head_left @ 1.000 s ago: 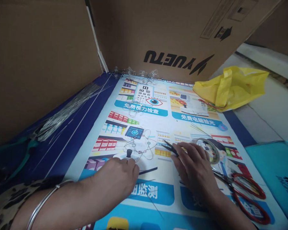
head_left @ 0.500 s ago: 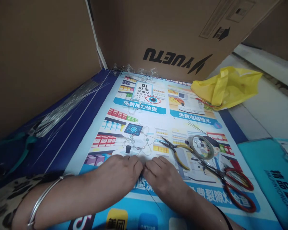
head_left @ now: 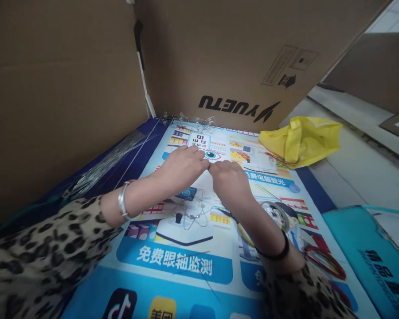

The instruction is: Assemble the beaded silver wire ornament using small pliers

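My left hand point(head_left: 181, 167) and my right hand point(head_left: 228, 178) are raised above the printed poster point(head_left: 182, 259), fingertips pinched together and meeting near the eye picture. What they pinch is too thin to make out. Below them a wire piece with small beads point(head_left: 194, 208) lies on the poster. A silver bangle sits on my left wrist, a black band on my right. Both sleeves are leopard print.
Pliers with yellow handles point(head_left: 242, 230) and a roll of clear tape point(head_left: 275, 212) lie under my right forearm, red-handled scissors point(head_left: 322, 261) beside them. A bundle of thin wires point(head_left: 99, 166) lies at left. Cardboard walls point(head_left: 219, 57) stand behind; a yellow bag point(head_left: 299, 139) right.
Both hands have lifted from the near part of the poster and moved away from me, still pinched together. The head has tilted up, so the view shows more cardboard.
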Motion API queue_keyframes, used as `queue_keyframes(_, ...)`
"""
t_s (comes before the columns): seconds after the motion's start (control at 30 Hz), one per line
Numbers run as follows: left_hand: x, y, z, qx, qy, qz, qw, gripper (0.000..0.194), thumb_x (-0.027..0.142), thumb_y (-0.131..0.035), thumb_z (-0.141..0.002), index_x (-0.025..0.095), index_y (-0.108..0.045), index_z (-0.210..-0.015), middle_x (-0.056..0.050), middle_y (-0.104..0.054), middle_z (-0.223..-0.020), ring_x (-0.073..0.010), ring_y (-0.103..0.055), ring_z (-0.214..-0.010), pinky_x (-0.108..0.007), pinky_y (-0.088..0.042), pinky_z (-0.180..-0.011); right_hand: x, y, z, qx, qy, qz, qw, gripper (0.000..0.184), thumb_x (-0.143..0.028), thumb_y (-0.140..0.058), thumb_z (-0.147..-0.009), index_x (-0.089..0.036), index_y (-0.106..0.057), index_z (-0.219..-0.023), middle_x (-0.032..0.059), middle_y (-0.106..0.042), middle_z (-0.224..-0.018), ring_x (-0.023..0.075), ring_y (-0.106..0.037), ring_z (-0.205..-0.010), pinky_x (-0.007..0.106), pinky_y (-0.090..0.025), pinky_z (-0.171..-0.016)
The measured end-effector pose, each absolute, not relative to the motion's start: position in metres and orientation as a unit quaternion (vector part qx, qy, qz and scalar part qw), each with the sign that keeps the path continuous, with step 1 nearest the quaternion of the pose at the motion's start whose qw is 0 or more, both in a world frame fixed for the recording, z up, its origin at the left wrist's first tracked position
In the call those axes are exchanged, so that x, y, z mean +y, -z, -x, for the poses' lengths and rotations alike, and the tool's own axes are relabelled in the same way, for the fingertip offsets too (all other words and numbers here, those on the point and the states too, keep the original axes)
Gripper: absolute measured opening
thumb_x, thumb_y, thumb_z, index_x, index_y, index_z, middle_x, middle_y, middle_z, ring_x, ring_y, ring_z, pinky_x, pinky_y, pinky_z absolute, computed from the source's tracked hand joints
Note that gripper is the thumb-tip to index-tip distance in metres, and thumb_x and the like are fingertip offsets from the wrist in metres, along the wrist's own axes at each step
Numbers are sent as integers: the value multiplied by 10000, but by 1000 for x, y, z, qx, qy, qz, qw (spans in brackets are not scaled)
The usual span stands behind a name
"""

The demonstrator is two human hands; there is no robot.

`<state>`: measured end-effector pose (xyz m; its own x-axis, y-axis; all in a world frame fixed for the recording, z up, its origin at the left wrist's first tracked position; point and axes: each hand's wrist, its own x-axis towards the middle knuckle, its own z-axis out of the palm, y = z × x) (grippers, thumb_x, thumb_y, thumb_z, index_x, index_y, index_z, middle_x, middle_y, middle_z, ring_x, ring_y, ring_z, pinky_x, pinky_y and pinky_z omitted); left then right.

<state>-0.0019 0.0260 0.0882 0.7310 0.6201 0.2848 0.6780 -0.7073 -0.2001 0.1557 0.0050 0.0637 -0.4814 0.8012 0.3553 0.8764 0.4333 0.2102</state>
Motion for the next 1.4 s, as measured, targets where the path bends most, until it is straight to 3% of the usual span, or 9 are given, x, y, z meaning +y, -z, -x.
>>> queue_keyframes(0.17,59,-59,-16,-397,136,895,151,124,114,-485,-842,131,-605,-868,-81,-593,-809,-233,-535,-847,-324,-418,-678,41,-62,-151,-792,125,597,33,266,-34,-407,-798,-127,-656,-809,147,-606,-846,254,-527,-856,304,-382,-588)
queue_keyframes(0.4,71,-26,-18,-404,109,900,120,123,103,-486,-829,133,-605,-824,-90,-589,-806,-246,-537,-843,-340,-433,-687,56,-30,-151,-775,47,628,54,248,-63,-433,-795,-143,-665,-833,141,-597,-930,232,-536,-897,279,-420,-627)
queue_keyframes(0.53,72,-21,-15,-435,127,889,58,171,62,-458,-807,138,-607,-843,-102,-583,-834,-254,-537,-853,-326,-429,-658,63,-23,-157,-759,-38,640,114,248,-114,-428,-811,-183,-665,-834,103,-605,-940,202,-537,-919,293,-419,-729)
queue_keyframes(0.67,78,-18,-11,-477,278,811,-196,208,13,-461,-724,158,-611,-724,-68,-586,-777,-224,-541,-808,-325,-406,-708,68,-19,-165,-726,-153,632,221,177,-174,-484,-784,-204,-659,-784,48,-623,-903,184,-549,-915,308,-419,-794)
queue_keyframes(0.83,89,-12,-10,-470,340,750,-317,94,133,-537,-705,176,-583,-635,4,-576,-614,-158,-543,-646,-275,-426,-658,71,-12,-169,-633,-346,594,357,141,-274,-559,-698,-186,-628,-783,-15,-596,-685,124,-569,-668,278,-493,-630)
queue_keyframes(1.0,89,-7,-13,-443,385,664,-463,97,248,-575,-692,159,-544,-668,20,-554,-564,-113,-528,-524,-239,-462,-545,68,-11,-164,-533,-476,534,452,257,-351,-659,-555,-169,-608,-729,-30,-557,-636,104,-544,-615,303,-514,-611)
queue_keyframes(1.2,83,-6,-15,-400,421,604,-546,164,268,-623,-645,153,-506,-647,29,-531,-540,-80,-484,-474,-212,-433,-502,66,-9,-158,-460,-521,499,518,301,-346,-712,-492,-168,-601,-709,-30,-552,-643,98,-522,-602,299,-497,-601)
queue_keyframes(1.4,81,-4,-14,-394,429,587,-562,169,270,-618,-658,152,-496,-655,33,-523,-554,-83,-495,-492,-218,-432,-516,66,-10,-157,-453,-525,493,526,278,-323,-727,-486,-163,-608,-679,-29,-561,-639,98,-516,-602,281,-483,-579)
